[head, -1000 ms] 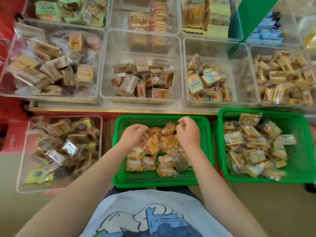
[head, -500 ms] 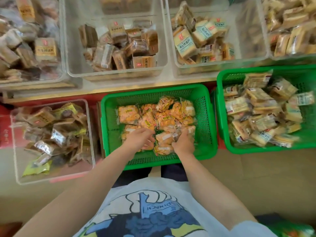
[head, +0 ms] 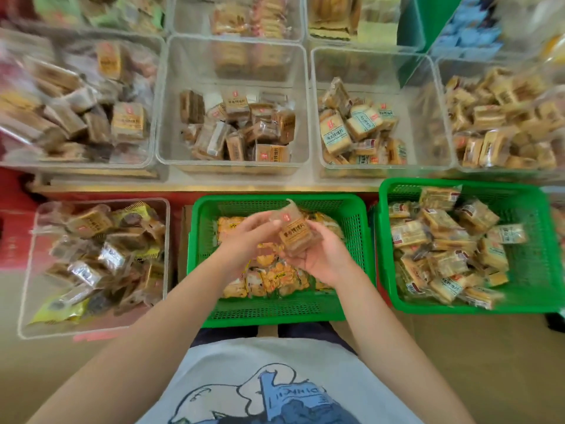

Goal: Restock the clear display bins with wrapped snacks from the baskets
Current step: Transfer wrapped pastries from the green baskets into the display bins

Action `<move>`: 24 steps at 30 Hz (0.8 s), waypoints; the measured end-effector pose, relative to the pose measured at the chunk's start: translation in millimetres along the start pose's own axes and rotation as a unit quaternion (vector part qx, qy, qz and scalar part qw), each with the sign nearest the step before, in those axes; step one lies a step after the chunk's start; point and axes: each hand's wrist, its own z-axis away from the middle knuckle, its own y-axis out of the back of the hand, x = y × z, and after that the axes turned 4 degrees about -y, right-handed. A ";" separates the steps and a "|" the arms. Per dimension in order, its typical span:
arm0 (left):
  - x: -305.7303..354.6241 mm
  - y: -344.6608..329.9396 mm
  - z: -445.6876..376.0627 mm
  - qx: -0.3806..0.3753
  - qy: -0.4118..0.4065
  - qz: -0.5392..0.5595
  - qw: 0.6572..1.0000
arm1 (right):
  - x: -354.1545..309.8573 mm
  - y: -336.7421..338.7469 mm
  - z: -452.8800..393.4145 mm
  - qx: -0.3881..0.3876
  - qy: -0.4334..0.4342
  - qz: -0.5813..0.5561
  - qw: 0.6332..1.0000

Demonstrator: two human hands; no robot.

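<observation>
Raised above the middle green plastic mesh basket (head: 275,307): one clear-wrapped brown snack packet with a yellow label (head: 295,232). Cradled from below in the curled fingers of the right hand (head: 321,258); touched at its upper left edge by fingertips of the left hand (head: 247,237), motion-blurred, grip there hard to tell. Half hidden beneath both hands: orange wrapped snacks (head: 275,276). Beyond, the clear plastic display bin (head: 232,162) of brown packets; upper left bins smeared by blur.

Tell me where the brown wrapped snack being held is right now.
In the head view, the brown snack is at centre, held between the left hand and right hand, above the orange packs in the middle green basket.
</observation>
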 end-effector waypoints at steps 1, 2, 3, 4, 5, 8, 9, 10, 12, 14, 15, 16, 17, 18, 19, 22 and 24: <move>7.1 3.3 1.2 0.011 -0.021 0.007 1.000 | -5.6 -11.3 3.6 -0.011 0.000 0.038 0.999; 13.9 7.9 1.4 0.030 -0.037 0.009 0.999 | -11.0 -21.4 6.3 -0.016 0.005 0.075 0.997; 20.2 13.3 1.5 0.052 -0.051 0.011 0.997 | -15.5 -29.1 8.1 -0.017 0.015 0.109 0.994; 25.8 19.4 1.3 0.075 -0.060 0.008 0.995 | -18.8 -36.0 9.2 -0.013 0.034 0.137 0.990; 31.4 25.3 1.8 0.091 -0.070 0.004 0.993 | -21.6 -42.0 10.3 -0.005 0.059 0.159 0.985; 45.2 41.7 1.7 0.111 -0.109 -0.018 0.988 | -29.5 -60.4 12.0 0.025 0.110 0.190 0.975; 49.3 47.0 1.2 0.117 -0.131 -0.048 0.983 | -33.2 -67.5 10.9 0.029 0.114 0.196 0.974; 51.8 52.9 0.6 0.138 -0.160 -0.105 0.972 | -37.5 -75.4 8.5 0.034 0.114 0.205 0.971; 51.5 70.1 -2.7 0.220 -0.229 -0.275 0.907 | -50.0 -92.4 -1.6 0.064 0.115 0.219 0.967; 44.5 92.9 -6.9 0.292 -0.256 -0.449 0.805 | -67.2 -111.2 -17.2 0.094 0.128 0.179 0.971; 39.8 104.2 -8.5 0.289 -0.232 -0.518 0.771 | -77.1 -120.6 -26.5 0.096 0.136 0.145 0.975; 32.7 114.8 -11.6 0.267 -0.195 -0.574 0.749 | -86.4 -130.4 -36.7 0.093 0.143 0.113 0.979; 26.1 123.0 -12.9 0.239 -0.163 -0.617 0.732 | -94.8 -139.2 -46.9 0.089 0.150 0.086 0.981; 20.2 129.4 -14.5 0.213 -0.145 -0.647 0.718 | -101.4 -146.1 -57.4 0.089 0.155 0.066 0.982; 17.3 133.4 -14.9 0.195 -0.140 -0.661 0.711 | -106.4 -150.5 -67.3 0.099 0.157 0.055 0.981; 21.3 137.2 -12.8 0.172 -0.142 -0.658 0.719 | -110.9 -152.9 -85.8 0.144 0.146 0.036 0.978; 22.2 138.3 -12.5 0.164 -0.138 -0.654 0.725 | -109.7 -153.2 -85.0 0.157 0.144 0.053 0.976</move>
